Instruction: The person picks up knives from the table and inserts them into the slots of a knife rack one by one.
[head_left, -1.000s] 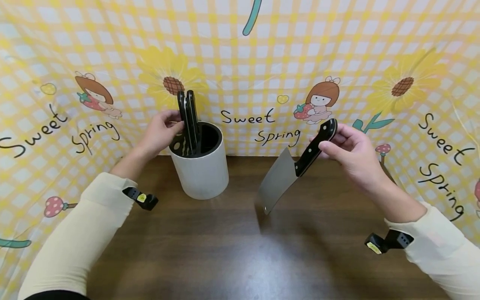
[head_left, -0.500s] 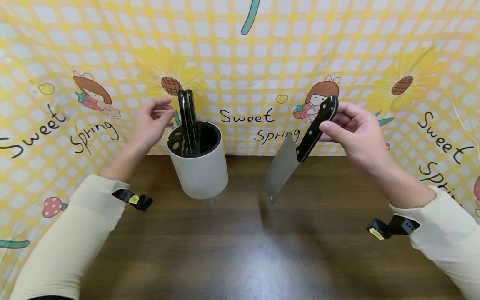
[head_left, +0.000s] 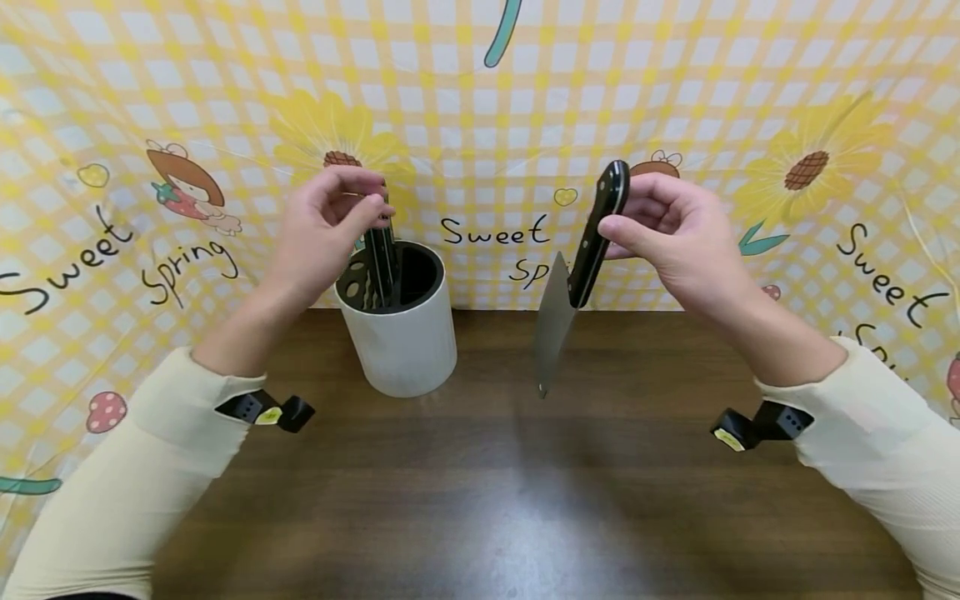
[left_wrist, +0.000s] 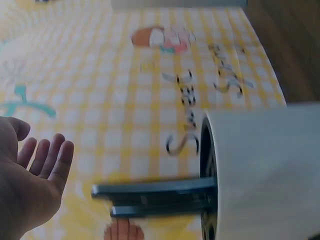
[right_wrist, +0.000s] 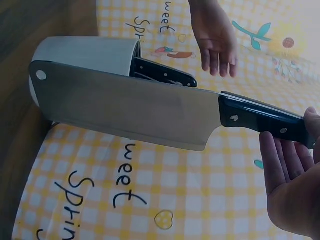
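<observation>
My right hand [head_left: 678, 237] pinches the black riveted handle of a cleaver [head_left: 556, 321] between thumb and fingers. Its broad steel blade points down above the table; the right wrist view shows the flat of the cleaver [right_wrist: 125, 107] whole. To its left stands a white round knife block [head_left: 408, 357] with a black slotted top. Black knife handles [head_left: 382, 271] rise upright from it. In the head view my left hand [head_left: 318, 229] overlaps their tops, fingers loosely bent. The left wrist view shows that hand [left_wrist: 35, 175] apart from the handles [left_wrist: 155, 189], holding nothing.
A brown wooden table [head_left: 480, 500] lies under everything. Behind and at both sides hangs a yellow checked cloth [head_left: 480, 108] with printed flowers and lettering. The block stands close to the back cloth. Small black cameras [head_left: 296, 414] sit on both wrists.
My left hand drew back left from beside the knife handles, then rose and came right to their tops. My right hand lifted the cleaver and carried it slightly left, turning the blade more upright.
</observation>
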